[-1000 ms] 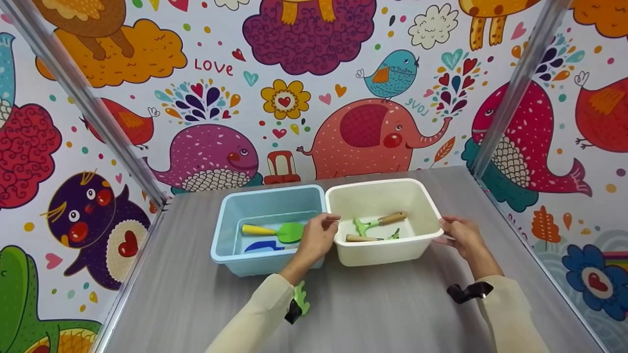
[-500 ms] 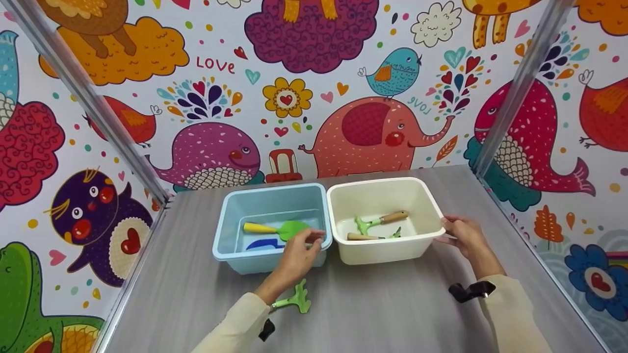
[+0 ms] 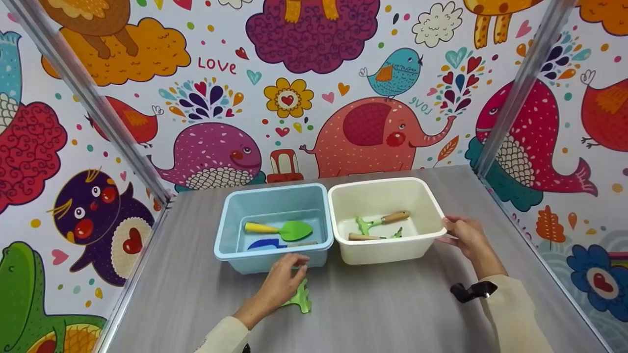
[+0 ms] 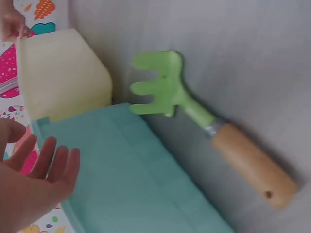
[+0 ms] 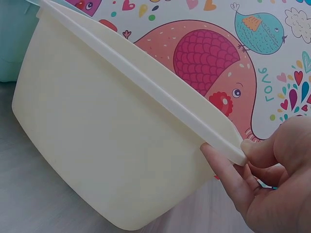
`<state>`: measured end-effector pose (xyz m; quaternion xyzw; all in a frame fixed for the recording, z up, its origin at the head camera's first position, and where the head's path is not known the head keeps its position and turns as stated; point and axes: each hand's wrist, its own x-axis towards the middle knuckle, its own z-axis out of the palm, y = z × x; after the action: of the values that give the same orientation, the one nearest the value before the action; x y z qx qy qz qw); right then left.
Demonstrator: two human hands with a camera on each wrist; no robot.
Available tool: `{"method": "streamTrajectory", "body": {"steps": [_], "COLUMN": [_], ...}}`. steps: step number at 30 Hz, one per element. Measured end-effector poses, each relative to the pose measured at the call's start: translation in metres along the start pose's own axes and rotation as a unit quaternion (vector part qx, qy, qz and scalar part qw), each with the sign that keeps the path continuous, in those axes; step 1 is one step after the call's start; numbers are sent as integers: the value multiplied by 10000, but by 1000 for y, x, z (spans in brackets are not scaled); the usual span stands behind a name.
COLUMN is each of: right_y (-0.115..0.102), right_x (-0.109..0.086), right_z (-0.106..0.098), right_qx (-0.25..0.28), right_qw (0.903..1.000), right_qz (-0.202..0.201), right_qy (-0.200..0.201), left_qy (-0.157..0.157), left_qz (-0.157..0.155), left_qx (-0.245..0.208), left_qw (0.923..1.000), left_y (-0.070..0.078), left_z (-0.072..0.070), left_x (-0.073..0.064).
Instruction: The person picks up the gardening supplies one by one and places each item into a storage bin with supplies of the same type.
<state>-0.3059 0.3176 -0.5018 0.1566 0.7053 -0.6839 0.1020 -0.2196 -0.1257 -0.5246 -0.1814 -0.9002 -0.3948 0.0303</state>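
Observation:
My right hand (image 3: 468, 240) pinches the right end of the rim of a cream plastic bin (image 3: 385, 251); in the right wrist view the thumb (image 5: 260, 151) lies at the rim, with fingers beneath it. My left hand (image 3: 277, 284), fingers loosely bent and holding nothing, hovers in front of a light blue bin (image 3: 245, 264). Below it on the table lies a small garden hand rake (image 4: 170, 87) with a green head and wooden handle; in the head view my left hand and wrist hide the handle.
Inside the blue bin are a green-bladed trowel (image 3: 294, 230) with a yellow handle and a blue-bladed tool (image 3: 265, 243). The cream bin contains another green hand rake (image 3: 365, 224) and a wooden-handled tool (image 3: 363, 237), partly hidden. A patterned wall (image 3: 289, 44) stands behind the table (image 3: 382, 304).
My left hand has moved from between the bins, leftward and toward me, past the blue bin's front rim, uncovering the trowel and blue tool. My right hand has stayed on the cream bin's rim.

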Motion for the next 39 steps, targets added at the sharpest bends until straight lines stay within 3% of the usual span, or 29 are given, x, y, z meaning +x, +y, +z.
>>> {"method": "streamTrajectory", "body": {"steps": [7, 12, 16, 18, 24, 39], "right_y": [0, 0, 0, 0, -1, 4], "right_x": [0, -1, -1, -1, 0, 3], "right_z": [0, 0, 0, 0, 1, -1], "right_qx": [-22, -42, -66, -69, -55, -163], "right_qw": [10000, 10000, 9999, 9999, 9999, 9999], "right_qz": [34, 86, 116, 134, 146, 31], "right_qy": [-24, -1, 28, 34, 37, -27], "left_qy": [82, -98, -254, -204, -17, -336], "left_qz": [59, 30, -170, -173, -67, -245], "left_qx": [574, 724, 890, 1222, 2455, 2560], "left_qw": [9983, 9973, 9956, 9921, 9694, 9658], "left_y": [-20, -31, -39, -45, -66, -83], "left_z": [8, 7, 7, 8, 9, 7], "left_x": [-15, -21, -26, -30, -39, -49]}}
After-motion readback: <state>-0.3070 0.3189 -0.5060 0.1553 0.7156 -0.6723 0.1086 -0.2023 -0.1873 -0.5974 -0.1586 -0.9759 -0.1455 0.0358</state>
